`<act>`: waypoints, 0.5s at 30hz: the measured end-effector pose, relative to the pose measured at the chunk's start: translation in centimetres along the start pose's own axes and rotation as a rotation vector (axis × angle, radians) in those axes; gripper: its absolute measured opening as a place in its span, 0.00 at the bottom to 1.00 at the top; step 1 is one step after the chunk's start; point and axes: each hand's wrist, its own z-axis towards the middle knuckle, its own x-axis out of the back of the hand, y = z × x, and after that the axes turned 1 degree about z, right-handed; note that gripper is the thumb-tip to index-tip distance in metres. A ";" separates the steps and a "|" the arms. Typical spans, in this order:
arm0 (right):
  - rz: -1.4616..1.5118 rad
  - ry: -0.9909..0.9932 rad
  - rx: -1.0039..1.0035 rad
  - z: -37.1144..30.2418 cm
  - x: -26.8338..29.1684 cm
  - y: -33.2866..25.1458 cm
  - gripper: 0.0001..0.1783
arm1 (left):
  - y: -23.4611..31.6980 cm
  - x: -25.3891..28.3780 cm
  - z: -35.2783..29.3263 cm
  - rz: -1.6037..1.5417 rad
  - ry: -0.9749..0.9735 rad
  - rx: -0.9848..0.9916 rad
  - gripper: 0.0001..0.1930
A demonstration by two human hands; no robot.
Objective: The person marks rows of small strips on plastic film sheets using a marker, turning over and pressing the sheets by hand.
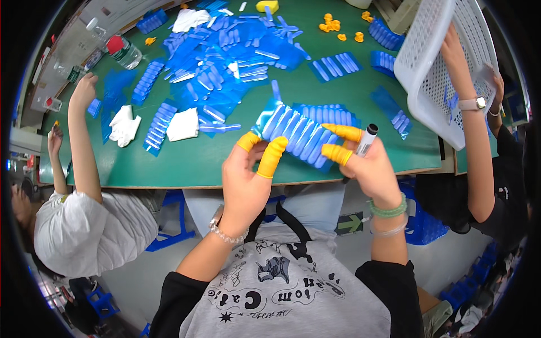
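Between my two hands, over the table's near edge, is a blue film sheet [297,135] with a row of long, rounded blue strips on it. My left hand [251,163] pinches its left end, with yellow finger cots on the thumb and a finger. My right hand [363,160], also in yellow finger cots, grips the right end. A black-capped white marker [367,141] is tucked in that same hand and points up. Just beyond the held sheet lies another blue strip sheet [344,112], partly covered by it.
A heap of blue films and strips [220,56] spreads over the green table [225,163]. White gloves [124,125], a water bottle [125,52] and yellow finger cots [329,23] lie around it. At right, a person's hand holds a white basket [420,84]; another person's arm reaches in at left.
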 end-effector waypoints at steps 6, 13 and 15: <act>-0.461 0.177 0.260 1.3 2.7 -2.0 0.18 | -0.1 0.3 0.8 0.907 -0.116 -0.584 0.21; -1.183 0.256 0.427 2.8 1.9 -1.6 0.23 | 0.6 3.7 0.0 1.125 -0.075 -0.576 0.22; -1.259 0.435 0.465 2.5 1.5 -1.1 0.25 | 0.4 5.4 0.1 1.159 -0.028 -0.549 0.22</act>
